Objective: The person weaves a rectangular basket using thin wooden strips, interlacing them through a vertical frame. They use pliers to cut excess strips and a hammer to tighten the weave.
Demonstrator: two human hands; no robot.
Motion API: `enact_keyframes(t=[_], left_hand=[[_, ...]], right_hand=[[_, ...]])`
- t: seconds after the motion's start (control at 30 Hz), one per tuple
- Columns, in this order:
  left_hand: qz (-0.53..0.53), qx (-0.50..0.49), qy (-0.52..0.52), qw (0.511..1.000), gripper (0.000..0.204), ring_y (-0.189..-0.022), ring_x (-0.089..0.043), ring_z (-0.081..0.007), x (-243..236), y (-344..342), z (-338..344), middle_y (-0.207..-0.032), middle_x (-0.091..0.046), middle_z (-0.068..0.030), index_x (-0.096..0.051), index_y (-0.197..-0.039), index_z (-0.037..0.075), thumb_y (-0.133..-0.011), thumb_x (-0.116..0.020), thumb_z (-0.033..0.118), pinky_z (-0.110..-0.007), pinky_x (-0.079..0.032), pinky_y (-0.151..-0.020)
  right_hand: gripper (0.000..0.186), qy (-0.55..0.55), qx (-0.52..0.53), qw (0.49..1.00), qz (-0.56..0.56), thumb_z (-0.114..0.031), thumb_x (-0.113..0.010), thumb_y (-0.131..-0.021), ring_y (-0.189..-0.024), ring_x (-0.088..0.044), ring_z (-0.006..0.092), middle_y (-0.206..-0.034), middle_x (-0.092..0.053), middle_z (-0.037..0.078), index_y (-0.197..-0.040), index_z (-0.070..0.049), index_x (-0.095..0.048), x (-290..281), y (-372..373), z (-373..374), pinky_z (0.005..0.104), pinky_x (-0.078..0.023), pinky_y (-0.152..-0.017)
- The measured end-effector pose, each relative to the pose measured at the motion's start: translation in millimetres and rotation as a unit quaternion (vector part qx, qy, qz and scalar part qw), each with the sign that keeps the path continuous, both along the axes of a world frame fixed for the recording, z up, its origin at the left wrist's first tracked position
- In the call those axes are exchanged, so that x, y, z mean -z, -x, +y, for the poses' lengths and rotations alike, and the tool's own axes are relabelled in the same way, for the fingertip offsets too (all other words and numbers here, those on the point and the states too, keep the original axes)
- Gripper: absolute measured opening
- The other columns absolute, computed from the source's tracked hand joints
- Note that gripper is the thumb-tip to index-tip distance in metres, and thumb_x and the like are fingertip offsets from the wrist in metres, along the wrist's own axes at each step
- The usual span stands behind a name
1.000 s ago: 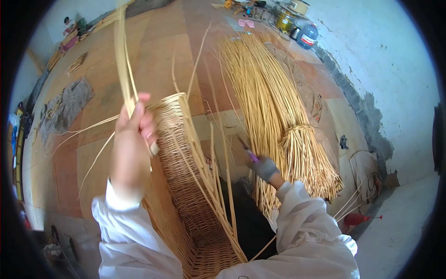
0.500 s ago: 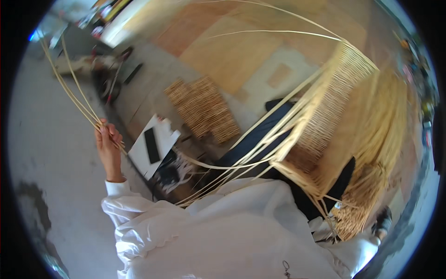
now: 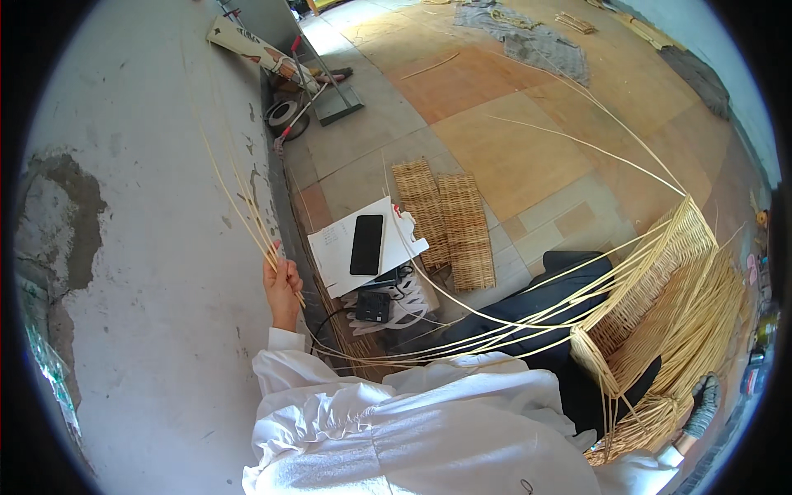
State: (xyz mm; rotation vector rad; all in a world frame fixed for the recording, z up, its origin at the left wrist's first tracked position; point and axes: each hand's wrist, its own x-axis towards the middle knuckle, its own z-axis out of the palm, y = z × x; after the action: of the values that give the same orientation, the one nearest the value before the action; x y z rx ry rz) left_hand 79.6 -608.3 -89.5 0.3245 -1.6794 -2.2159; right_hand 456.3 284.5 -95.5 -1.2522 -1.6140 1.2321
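My left hand (image 3: 283, 293), bare, is raised at the left in front of the pale wall. Its fingers are closed round several thin wicker strands (image 3: 262, 235), which fan upward from the fist. A partly woven straw-coloured wicker piece (image 3: 652, 280) leans at the right by my dark-trousered leg. Long loose strands (image 3: 536, 328) run from it leftward across my lap. My right hand (image 3: 703, 411), in a grey glove, is low at the far right beside a bundle of wicker (image 3: 697, 330). Its fingers are too small to make out clearly.
A black phone (image 3: 367, 245) lies on a white sheet (image 3: 334, 247), with a black box (image 3: 373, 306) and white straps below. Two woven panels (image 3: 466, 231) rest on the tiled floor. Against the wall stands a dustpan (image 3: 338, 103). A grey cloth (image 3: 528, 41) lies farther off.
My view has swung, so the scene sits farther right and lower and looks sharper. My left hand still grips the strands, now in front of the wall. The right glove shows more fully.
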Motion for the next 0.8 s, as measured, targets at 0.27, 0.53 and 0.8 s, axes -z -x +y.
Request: enact_keyframes(t=[0.27,0.53,0.8], left_hand=[[-0.011,-0.040,0.058,0.997,0.034,-0.053,-0.033,-0.0030,39.1,1.9,-43.1,-0.072,-0.045,0.0020,-0.042,-0.132,0.011,-0.099,-0.045,0.018,-0.017,-0.030,-0.046],[-0.010,0.104,-0.091,0.990,0.037,-0.052,-0.030,-0.0025,11.2,21.1,46.1,-0.073,-0.041,0.0031,-0.039,-0.135,0.011,-0.100,-0.043,0.021,-0.017,-0.025,-0.044],[-0.045,0.229,-0.148,0.961,0.026,-0.053,-0.029,-0.0025,39.5,105.6,197.6,-0.074,-0.039,0.0053,-0.046,-0.123,0.009,-0.101,-0.041,0.021,-0.017,-0.024,-0.044]], right_hand=[[0.023,-0.034,-0.042,0.998,0.011,-0.021,-0.062,-0.088,-0.074,-0.056,0.0147,-0.086,-0.061,0.004,-0.098,0.000,-0.062,-51.9,23.4,-38.1,0.0256,-0.047,-0.070],[0.017,-0.106,-0.192,0.975,-0.030,-0.015,-0.060,-0.090,-0.074,-0.054,0.0141,-0.083,-0.058,0.002,-0.098,0.001,-0.061,-119.8,122.5,-198.3,0.0248,-0.045,-0.071],[0.025,-0.111,-0.300,0.942,-0.105,-0.022,-0.063,-0.087,-0.075,-0.059,0.0168,-0.083,-0.062,0.008,-0.090,0.003,-0.064,-126.9,147.9,-246.6,0.0282,-0.047,-0.073]])
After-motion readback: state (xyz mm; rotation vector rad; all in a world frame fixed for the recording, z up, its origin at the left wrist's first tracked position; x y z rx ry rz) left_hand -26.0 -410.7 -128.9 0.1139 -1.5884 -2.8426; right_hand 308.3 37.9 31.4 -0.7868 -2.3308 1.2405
